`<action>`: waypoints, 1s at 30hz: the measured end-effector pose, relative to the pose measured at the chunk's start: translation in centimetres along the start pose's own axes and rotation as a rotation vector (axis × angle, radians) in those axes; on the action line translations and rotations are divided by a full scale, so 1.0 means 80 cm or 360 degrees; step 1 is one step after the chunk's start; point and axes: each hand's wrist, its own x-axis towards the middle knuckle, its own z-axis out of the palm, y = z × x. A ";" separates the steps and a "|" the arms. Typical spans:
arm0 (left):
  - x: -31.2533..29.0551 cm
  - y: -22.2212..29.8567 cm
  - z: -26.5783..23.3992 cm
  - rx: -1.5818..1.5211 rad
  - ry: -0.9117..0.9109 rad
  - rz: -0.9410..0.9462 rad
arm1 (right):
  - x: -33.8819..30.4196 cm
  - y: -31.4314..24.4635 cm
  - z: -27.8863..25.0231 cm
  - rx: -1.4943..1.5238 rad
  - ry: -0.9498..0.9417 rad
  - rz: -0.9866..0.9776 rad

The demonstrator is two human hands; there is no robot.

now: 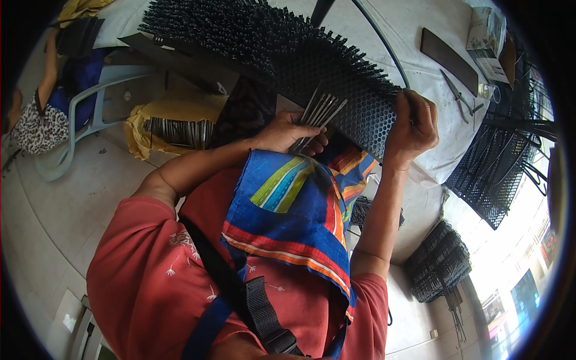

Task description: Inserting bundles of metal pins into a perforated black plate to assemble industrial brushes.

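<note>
My left hand [284, 133] holds a fanned bunch of thin grey metal rods [322, 113] that point up and away from me. Close to its right edge, a black perforated panel [367, 127] with small holes lies on the table. Dark upright pieces [240, 36] stand densely over the panel's far and left parts. My right hand [415, 127] is closed at the panel's right edge, beside the last upright pieces. Its fingertips are pressed together, and whatever they pinch is hidden.
Yellow-brown paper [139, 129] wraps more metal rods [183, 133] at left. On the white-covered table [414, 27] lie a dark flat bar [449, 60], a plier-like tool [455, 96] and a box [486, 36]. Black mesh pieces [495, 165] hang right. Another person [42, 123] sits beyond a pale chair [84, 114].
</note>
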 end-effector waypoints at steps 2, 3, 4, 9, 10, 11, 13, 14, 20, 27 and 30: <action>0.000 0.001 0.000 0.0005 -0.0006 0.0003 | 0.001 -0.002 0.000 -0.0117 -0.0015 -0.0045; 0.000 0.001 -0.001 -0.0008 -0.0022 0.0014 | 0.003 -0.001 0.000 -0.0256 -0.0035 -0.0192; 0.000 0.001 -0.001 -0.0020 -0.0038 0.0024 | 0.004 -0.002 0.001 -0.0395 -0.0056 -0.0339; -0.002 0.002 0.000 -0.0089 -0.0087 0.0061 | -0.013 -0.020 -0.001 -0.0541 -0.0062 -0.0326; -0.004 0.000 0.000 -0.0141 -0.0144 0.0078 | -0.019 -0.024 -0.004 -0.0469 -0.0046 -0.0301; -0.006 -0.002 -0.001 -0.0141 -0.0141 0.0080 | -0.029 -0.032 -0.007 -0.0441 -0.0206 0.0034; -0.008 0.000 0.006 -0.0176 -0.0172 0.0089 | -0.044 -0.032 -0.001 0.0174 -0.0534 0.0832; -0.008 0.001 0.008 -0.0174 -0.0177 0.0091 | -0.049 -0.034 0.003 0.0245 -0.0686 0.0875; -0.009 0.007 0.007 -0.0216 -0.0125 0.0026 | -0.064 -0.032 -0.001 0.0696 -0.0462 0.1163; 0.004 0.002 -0.012 -0.0486 -0.0260 -0.0099 | -0.073 -0.077 -0.018 -0.0127 -0.0753 -0.0610; 0.009 0.003 -0.009 -0.0509 -0.0204 -0.0101 | -0.112 -0.056 0.011 -0.0235 -0.0967 -0.0658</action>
